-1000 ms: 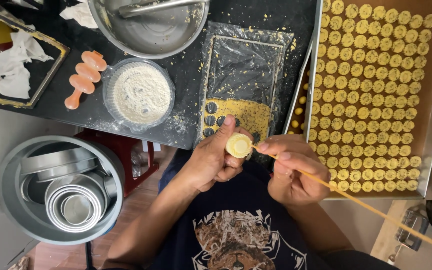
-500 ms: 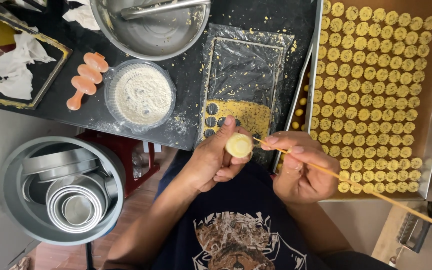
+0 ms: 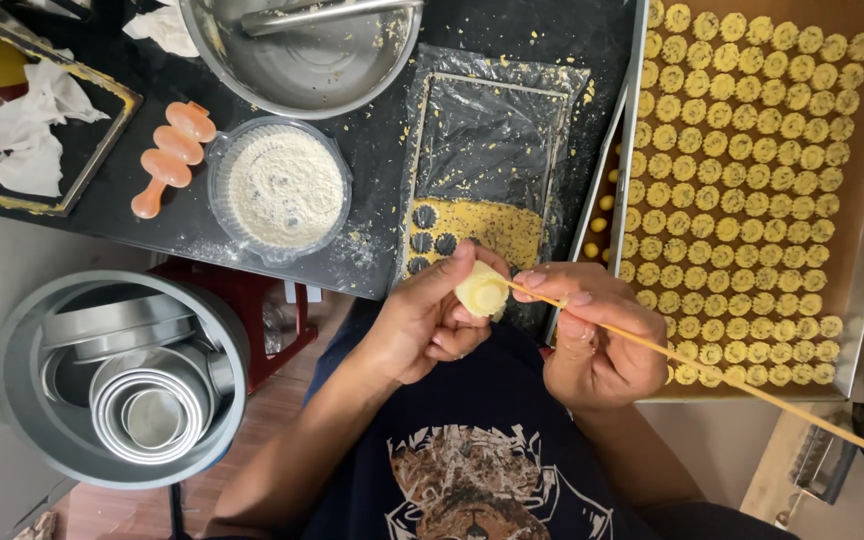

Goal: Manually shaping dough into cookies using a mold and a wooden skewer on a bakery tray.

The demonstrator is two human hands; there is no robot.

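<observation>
Centrally, smooth pale dough round (image 3: pixel 481 291) in left hand (image 3: pixel 430 322); thin wooden skewer (image 3: pixel 712 368) in right hand (image 3: pixel 597 340).

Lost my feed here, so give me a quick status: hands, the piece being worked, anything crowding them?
Left hand pinches pale dough piece. Right hand holds thin stick, tip at the piece. Full cookie tray close on the right; nothing between the hands.

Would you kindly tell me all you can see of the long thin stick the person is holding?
The stick is a long, thin, straight skewer, pale tan, seemingly wood or bamboo. The right hand pinches it near one end. Its tip touches the small pale yellow dough piece held in the left hand. From there it slants down towards the lower right edge of the picture, passing over the corner of the metal baking tray.
</observation>
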